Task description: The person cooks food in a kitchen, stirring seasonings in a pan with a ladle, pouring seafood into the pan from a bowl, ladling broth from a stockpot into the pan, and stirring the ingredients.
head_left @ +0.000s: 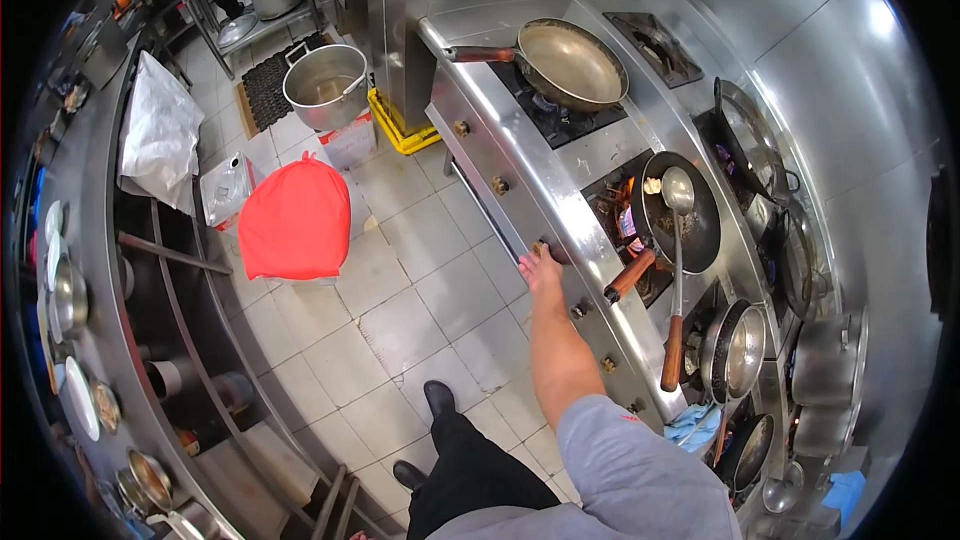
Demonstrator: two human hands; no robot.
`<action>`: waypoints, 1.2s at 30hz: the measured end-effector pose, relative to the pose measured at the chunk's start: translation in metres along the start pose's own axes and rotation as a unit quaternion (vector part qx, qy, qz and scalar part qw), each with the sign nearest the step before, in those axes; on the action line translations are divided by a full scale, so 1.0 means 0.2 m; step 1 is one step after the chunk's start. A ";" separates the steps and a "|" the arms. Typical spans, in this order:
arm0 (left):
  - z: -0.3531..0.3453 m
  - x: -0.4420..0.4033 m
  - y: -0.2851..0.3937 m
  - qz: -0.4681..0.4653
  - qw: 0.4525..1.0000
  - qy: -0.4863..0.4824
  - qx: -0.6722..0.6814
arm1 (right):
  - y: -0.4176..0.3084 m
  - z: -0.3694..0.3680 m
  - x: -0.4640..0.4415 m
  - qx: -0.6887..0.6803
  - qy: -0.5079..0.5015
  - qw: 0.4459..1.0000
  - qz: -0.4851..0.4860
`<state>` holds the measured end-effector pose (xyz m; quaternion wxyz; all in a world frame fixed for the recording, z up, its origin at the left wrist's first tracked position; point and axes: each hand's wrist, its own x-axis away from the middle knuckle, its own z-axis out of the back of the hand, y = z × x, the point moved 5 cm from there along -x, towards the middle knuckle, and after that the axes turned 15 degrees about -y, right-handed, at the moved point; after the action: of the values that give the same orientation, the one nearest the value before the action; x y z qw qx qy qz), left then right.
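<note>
My right hand (541, 270) reaches to the front panel of the stove, its fingers at a burner control knob (541, 246) and partly covering it. Just a trace of my left hand (358, 536) shows at the bottom edge, too little to judge its fingers. Flames burn under a black wok (703, 235) beyond the right hand. Inside that wok lie a metal ladle (678, 192) with a wooden handle and a small pale lump of food (653, 185). The wok's wooden handle (632, 275) points toward me.
A larger pan (572, 60) sits on the far burner, and smaller pans (743, 350) stand nearer me. A big pot (325, 88), a red-covered container (295, 220) and a yellow frame (405, 135) are on the floor side. Shelving with a steel counter (120, 270) runs along the left.
</note>
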<state>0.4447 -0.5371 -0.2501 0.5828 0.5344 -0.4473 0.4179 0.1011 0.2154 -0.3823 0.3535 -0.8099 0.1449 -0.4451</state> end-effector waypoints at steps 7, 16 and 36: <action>0.04 -0.06 -0.22 -0.058 0.997 0.006 -0.043 | -0.01 -0.01 0.02 0.022 -0.020 1.000 0.006; 0.04 -0.04 -0.26 -0.022 1.000 0.008 -0.009 | 0.02 0.04 -0.05 0.035 -0.050 0.998 -0.016; -0.04 0.08 -0.29 -0.003 0.999 -0.003 0.046 | 0.39 0.05 0.31 0.162 -0.146 0.967 -0.131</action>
<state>0.5062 -0.5330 -0.2495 0.5577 0.5628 -0.4281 0.4347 0.1506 0.1318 -0.4023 0.4360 -0.8097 -0.0895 -0.3824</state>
